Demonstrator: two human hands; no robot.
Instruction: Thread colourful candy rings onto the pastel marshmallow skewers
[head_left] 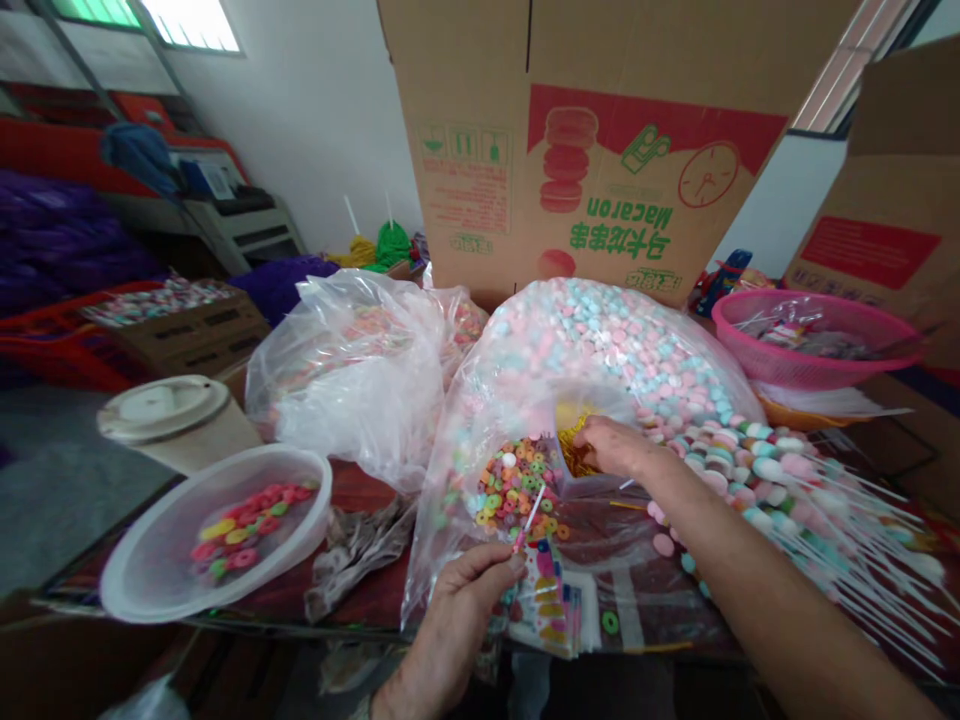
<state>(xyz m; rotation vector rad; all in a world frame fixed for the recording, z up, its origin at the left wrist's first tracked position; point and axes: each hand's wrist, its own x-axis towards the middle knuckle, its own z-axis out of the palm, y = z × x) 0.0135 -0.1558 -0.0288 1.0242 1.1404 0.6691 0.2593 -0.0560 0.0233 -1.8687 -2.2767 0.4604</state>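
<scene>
My left hand, at the front edge of the table, pinches the neck of a small colourful printed packet with a white stick poking up from it. My right hand reaches into a white container of gold twist ties; its fingertips are among the ties, and whether they grip one is hidden. Colourful ring candies lie left of the container. Behind it, a big clear bag holds pink, blue and white candies.
A translucent bowl with ring candies and a lidded tub stand left. Candy sticks are piled right, below a pink basket. A tall cardboard box rises behind.
</scene>
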